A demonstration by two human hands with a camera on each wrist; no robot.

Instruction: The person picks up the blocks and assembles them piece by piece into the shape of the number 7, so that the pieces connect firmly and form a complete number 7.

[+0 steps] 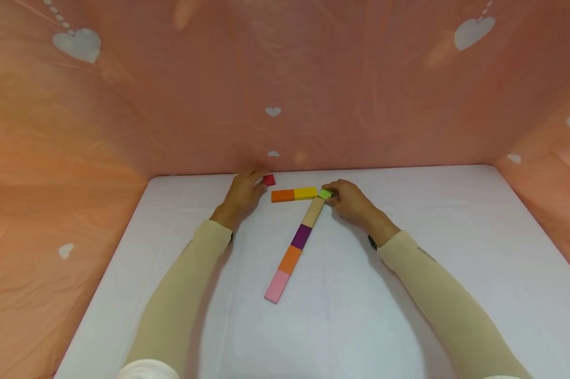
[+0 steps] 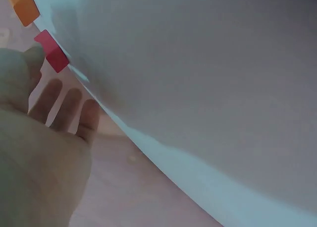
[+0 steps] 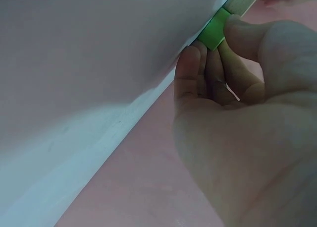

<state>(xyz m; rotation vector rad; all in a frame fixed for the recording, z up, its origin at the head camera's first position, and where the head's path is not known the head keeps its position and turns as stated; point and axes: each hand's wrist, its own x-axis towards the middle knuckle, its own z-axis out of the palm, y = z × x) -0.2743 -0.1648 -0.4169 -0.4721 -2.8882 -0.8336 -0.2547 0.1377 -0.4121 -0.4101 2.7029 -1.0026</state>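
Observation:
My left hand [image 1: 245, 192] is near the table's far edge, pinching a red block [image 1: 269, 180] at its fingertips. In the left wrist view the thumb lies against the red block [image 2: 53, 51], while the other fingers are spread below it. My right hand [image 1: 351, 201] pinches a light green block [image 1: 325, 194], thumb on one side and fingers on the other. That green block [image 3: 214, 29] sits at the upper end of a slanted row: a tan block [image 1: 313, 212], a purple one [image 1: 301, 237], an orange one [image 1: 290, 260] and a pink one [image 1: 277, 286].
Left of the green block, a yellow block [image 1: 306, 193] and a darker orange block [image 1: 282, 196] lie end to end. All rest on a white table [image 1: 360, 316]. A peach curtain with white hearts [image 1: 332, 95] rises behind its far edge and at both sides.

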